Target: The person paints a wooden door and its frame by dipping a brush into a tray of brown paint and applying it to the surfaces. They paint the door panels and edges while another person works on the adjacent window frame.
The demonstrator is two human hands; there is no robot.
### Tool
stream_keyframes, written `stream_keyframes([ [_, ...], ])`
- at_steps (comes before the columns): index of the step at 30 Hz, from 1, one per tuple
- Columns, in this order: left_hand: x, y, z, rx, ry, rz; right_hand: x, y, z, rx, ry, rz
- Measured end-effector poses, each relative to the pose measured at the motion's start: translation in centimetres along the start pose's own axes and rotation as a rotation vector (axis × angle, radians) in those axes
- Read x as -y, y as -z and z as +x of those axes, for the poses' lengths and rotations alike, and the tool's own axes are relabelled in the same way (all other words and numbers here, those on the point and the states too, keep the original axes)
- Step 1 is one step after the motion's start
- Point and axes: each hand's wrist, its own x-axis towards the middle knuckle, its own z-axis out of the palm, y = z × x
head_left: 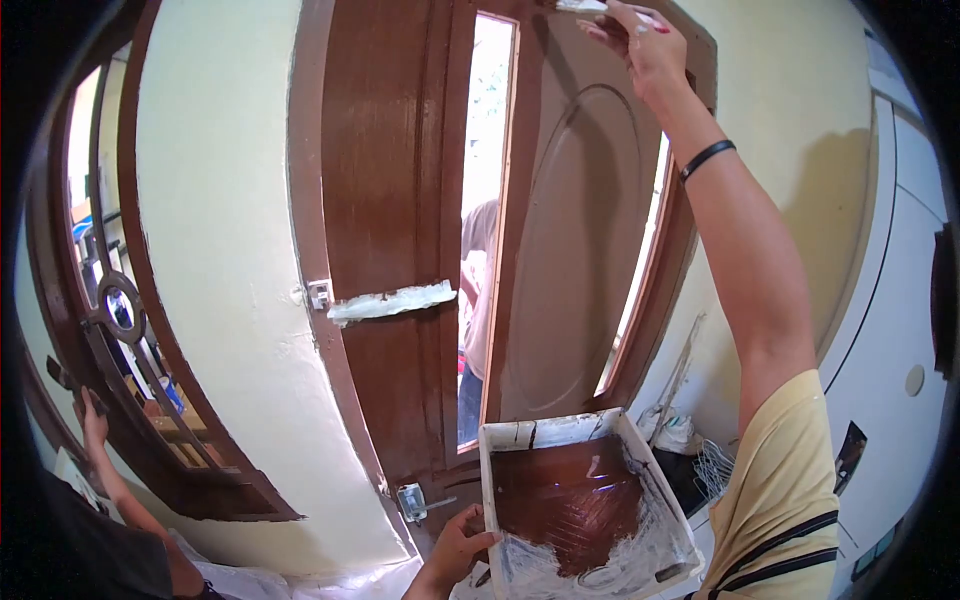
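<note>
My right hand (655, 50) is raised at the top edge of the view, closed around a paintbrush (582, 6) against the upper part of a door panel (580, 230). Only part of the brush shows; its tip is cut off. A black band circles that wrist. Low in the middle, my left hand (458, 550) grips the left rim of a white paint tray (655, 450), thumb over the edge. Glossy brown paint (570, 500) covers much of the tray's bottom, with white smears around it. The darker brown door leaf (385, 160) stands to the left of the panel.
Masking tape (392, 303) covers the door handle area. A metal bolt (412, 502) sits lower down. At far left a co-worker's hand (92, 410) holds a brush by a brown window frame (220, 485). Another person (478, 290) shows through the narrow gap. Wire hangers (712, 468) lie at right.
</note>
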Motion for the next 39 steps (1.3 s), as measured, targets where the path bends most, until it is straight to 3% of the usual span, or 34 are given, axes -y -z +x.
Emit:
stream_keyframes([
  [4,0.7,0.1,0.5,-0.029,0.013,-0.030,-2.9,2.5,2.3,0.063,-0.003,-0.047],
  [8,0.6,-0.8,0.4,-0.080,0.016,-0.039,-5.3,7.1,4.5,-0.140,0.009,-0.244],
  [11,0.8,-1.3,-0.1,-0.107,0.014,-0.067,-5.6,9.7,6.3,-0.311,0.296,-0.918],
  [15,0.9,-2.6,-0.6,-0.118,-0.053,-0.080,-4.4,7.1,4.7,-0.088,0.458,-0.977],
  [18,0.6,-3.6,-1.1,-0.136,-0.095,-0.098,-4.3,4.2,2.3,0.123,0.379,-0.780],
  [21,0.9,-4.0,-1.1,-0.128,-0.148,-0.094,-3.1,3.2,2.6,0.260,0.229,-0.236],
  [25,2.2,-3.5,-0.6,-0.102,-0.208,-0.055,-1.0,4.6,4.5,0.123,-0.003,-0.140],
  [28,2.1,-5.3,-2.5,-0.289,-0.227,0.000,-1.9,7.6,7.8,-0.091,-0.016,-0.195],
  [31,1.2,-6.6,-2.6,-0.298,-0.255,-0.016,0.1,8.7,8.6,-0.291,0.135,-0.729],
  [34,1.3,-5.9,-2.3,-0.247,-0.277,0.006,1.9,6.9,7.2,-0.321,0.181,-0.548],
  [35,0.7,-6.2,-4.0,-0.191,-0.217,-0.036,2.0,7.4,8.4,-0.210,0.151,-0.163],
  [38,0.2,-6.2,-3.7,-0.111,-0.153,-0.120,0.1,6.9,8.8,-0.090,0.005,0.059],
  [39,0.2,-6.3,-3.5,-0.108,-0.157,-0.121,-0.3,7.0,8.7,-0.146,-0.028,0.025],
])
